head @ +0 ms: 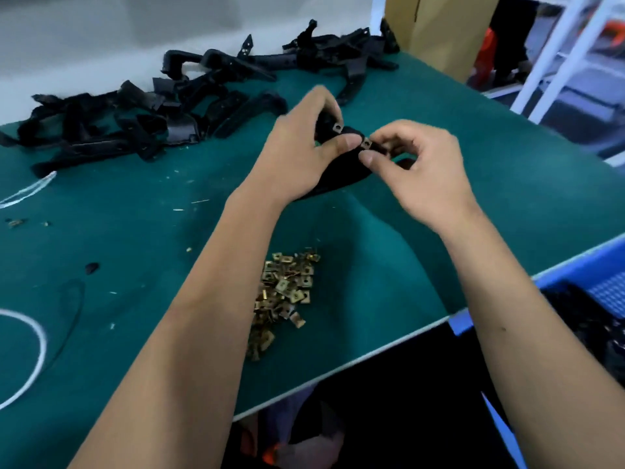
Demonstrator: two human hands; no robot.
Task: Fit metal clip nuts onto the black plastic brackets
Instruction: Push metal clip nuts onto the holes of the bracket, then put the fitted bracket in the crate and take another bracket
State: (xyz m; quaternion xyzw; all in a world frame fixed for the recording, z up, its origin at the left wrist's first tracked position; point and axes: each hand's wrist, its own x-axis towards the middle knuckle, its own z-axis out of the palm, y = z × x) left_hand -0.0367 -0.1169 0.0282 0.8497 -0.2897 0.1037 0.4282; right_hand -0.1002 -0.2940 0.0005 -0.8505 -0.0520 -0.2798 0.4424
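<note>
1. Held above the green bench [142,231], mid-frame: one black bracket [333,179], long axis running from near-left up to far-right.
2. Gripped by the left hand [304,147], fingers curled round the far end, thumb pressed on top; one clip [337,127] apparently already seated there.
3. Pinched in the right hand [411,164], thumb and forefinger clamped on a second clip [366,143], touching the bracket edge just right of the left thumb.
4. Likely needed next: push leftward onto the edge.
5. Spare clips [287,292] heaped nearer, between the forearms; more brackets [135,120] piled far left.

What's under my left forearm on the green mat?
A pile of brass-coloured metal clip nuts lies on the green mat. The left forearm covers the pile's left edge, so its extent there is hidden.
</note>
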